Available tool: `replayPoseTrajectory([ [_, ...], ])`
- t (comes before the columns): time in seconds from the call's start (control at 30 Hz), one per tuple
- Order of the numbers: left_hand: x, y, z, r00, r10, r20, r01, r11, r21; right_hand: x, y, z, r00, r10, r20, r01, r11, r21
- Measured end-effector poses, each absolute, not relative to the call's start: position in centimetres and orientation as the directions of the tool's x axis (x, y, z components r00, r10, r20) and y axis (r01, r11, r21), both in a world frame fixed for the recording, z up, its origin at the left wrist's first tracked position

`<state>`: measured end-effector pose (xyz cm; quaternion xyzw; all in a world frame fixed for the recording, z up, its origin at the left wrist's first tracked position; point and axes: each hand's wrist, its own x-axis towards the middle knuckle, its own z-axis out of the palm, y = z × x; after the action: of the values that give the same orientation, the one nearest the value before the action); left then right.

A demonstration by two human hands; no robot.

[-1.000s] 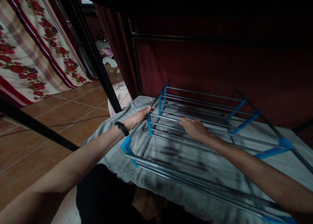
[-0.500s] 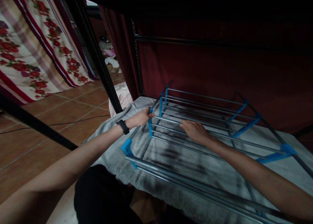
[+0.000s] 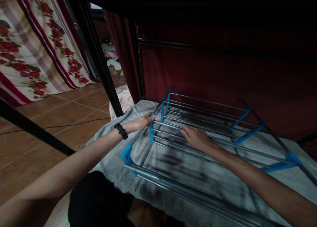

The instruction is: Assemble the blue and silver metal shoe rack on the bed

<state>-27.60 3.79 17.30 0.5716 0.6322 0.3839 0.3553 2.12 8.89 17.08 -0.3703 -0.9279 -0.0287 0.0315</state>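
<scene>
A rack of grey metal tubes with blue plastic connectors, which looks like a shoe rack [image 3: 173, 182], lies on its side on a grey blanket [image 3: 109, 161]. My left hand [image 3: 145, 120] is closed around a blue connector [image 3: 151, 132] on the rack's left side, its thumb resting on top. Over one of the middle tubes [image 3: 168, 124], my right hand [image 3: 196, 137] is closed, with its fingers curled around the metal. Further blue connectors [image 3: 250, 132] join the tubes at the right end. A black band sits on my left wrist.
Black metal posts [image 3: 104, 65] and a dark overhead frame surround the blanket. Behind the rack hangs a dark red curtain [image 3: 210, 78]. To the left are a floral curtain [image 3: 44, 45], a tiled floor [image 3: 61, 111] and a black cable [image 3: 81, 123].
The view has shifted slightly, and the rack's near end sits a little lower in it. My left thumb lies further over the connector. Both hands stay at the same parts.
</scene>
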Motion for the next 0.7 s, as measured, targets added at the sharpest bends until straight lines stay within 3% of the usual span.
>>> replayPoseTrajectory([
  [0.1, -27.4, 3.2, 17.3, -0.033, 0.995, -0.089, 0.262, 0.095, 0.96, 1.9, 8.9, 17.0, -0.728, 0.682, 0.072, 0.686, 0.725, 0.064],
  [0.23, -27.2, 3.1, 17.2, -0.065, 0.99, -0.126, 0.237, 0.138, 0.962, 1.8, 8.8, 17.3, -0.724, 0.688, 0.051, 0.689, 0.72, 0.076],
  [0.57, -27.3, 4.0, 17.4, -0.061, 0.99, -0.13, 0.487, 0.144, 0.861, 1.6, 9.5, 17.3, -0.725, 0.689, 0.006, 0.689, 0.725, 0.019],
  [0.7, -27.8, 4.3, 17.3, -0.059, 0.994, -0.095, 0.718, 0.108, 0.687, 1.5, 9.7, 17.6, -0.724, 0.69, -0.015, 0.69, 0.724, -0.025],
])
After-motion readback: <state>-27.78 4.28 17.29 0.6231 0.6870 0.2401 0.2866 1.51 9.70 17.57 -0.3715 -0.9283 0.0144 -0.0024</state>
